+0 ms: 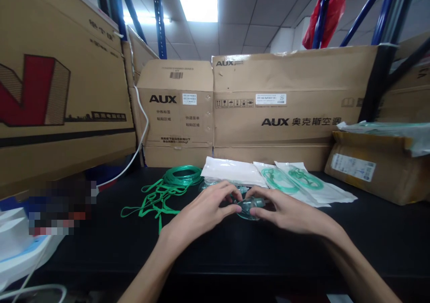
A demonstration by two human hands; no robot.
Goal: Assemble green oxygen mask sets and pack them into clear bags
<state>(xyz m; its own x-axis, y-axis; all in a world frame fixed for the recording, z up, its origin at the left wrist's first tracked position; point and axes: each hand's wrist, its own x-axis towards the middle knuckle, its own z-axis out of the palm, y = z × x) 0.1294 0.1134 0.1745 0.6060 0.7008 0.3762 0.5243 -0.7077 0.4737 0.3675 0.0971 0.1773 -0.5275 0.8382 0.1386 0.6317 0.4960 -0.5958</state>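
A clear, green-tinted oxygen mask is held low over the black tabletop, in the middle of the view. My left hand pinches its left side between thumb and fingers. On the other side, my right hand grips it with thumb and fingertips near its pale connector. Behind my hands lies a stack of white paper-backed pouches, with more clear plastic partly hidden below it. Green elastic straps lie tangled left of my left hand, beside a coil of green tubing.
Flat pouches with green tubing lie at the back right, beside an open cardboard box. Large cardboard panels stand along the back. At left are a white power strip and a hanging white cable.
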